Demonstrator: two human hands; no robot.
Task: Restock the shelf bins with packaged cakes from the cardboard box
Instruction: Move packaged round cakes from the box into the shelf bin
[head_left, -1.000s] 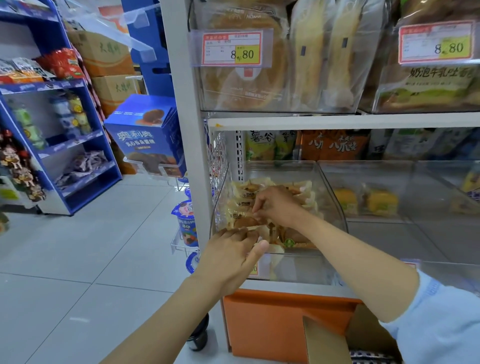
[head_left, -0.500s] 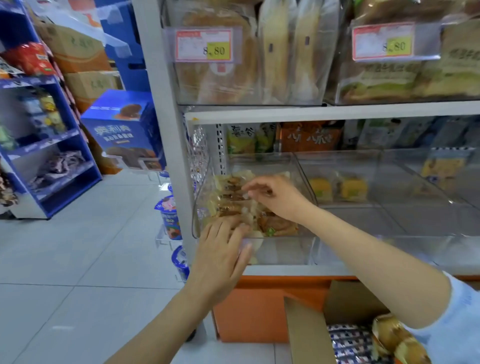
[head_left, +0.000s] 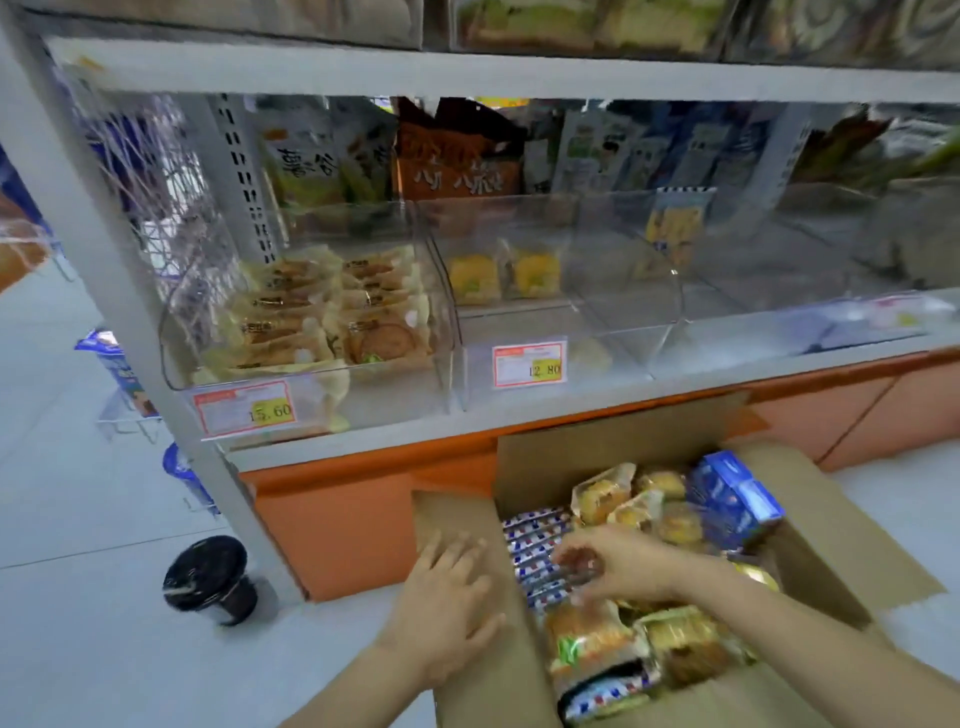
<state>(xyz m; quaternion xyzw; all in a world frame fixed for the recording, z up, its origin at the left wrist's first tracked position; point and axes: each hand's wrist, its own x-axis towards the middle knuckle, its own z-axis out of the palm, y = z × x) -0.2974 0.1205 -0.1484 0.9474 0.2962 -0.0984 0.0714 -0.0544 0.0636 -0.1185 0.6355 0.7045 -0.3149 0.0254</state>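
The open cardboard box (head_left: 597, 441) stands on the floor below the shelf, full of clear-wrapped cakes (head_left: 602, 493) and striped packs (head_left: 535, 540). My left hand (head_left: 447, 608) lies flat on the box's left flap. Reaching into the box over the striped packs, my right hand (head_left: 618, 566) curls its fingers round a small brown packaged cake (head_left: 574, 564), which is blurred. On the shelf above, the left clear bin (head_left: 405, 384) holds rows of packaged cakes (head_left: 311, 322). In the middle bin (head_left: 613, 332) lie two yellow cakes (head_left: 475, 278).
A black lidded cup (head_left: 210, 579) stands on the floor left of the box, beside the grey shelf post (head_left: 104, 260). A blue carton (head_left: 737, 499) sits at the box's far right. Price tags (head_left: 530, 364) hang on the bin fronts. An orange plinth (head_left: 337, 509) runs under the shelf.
Both hands have left the left bin and dropped to the cardboard box. My view has tilted down, so the box now fills the lower right.
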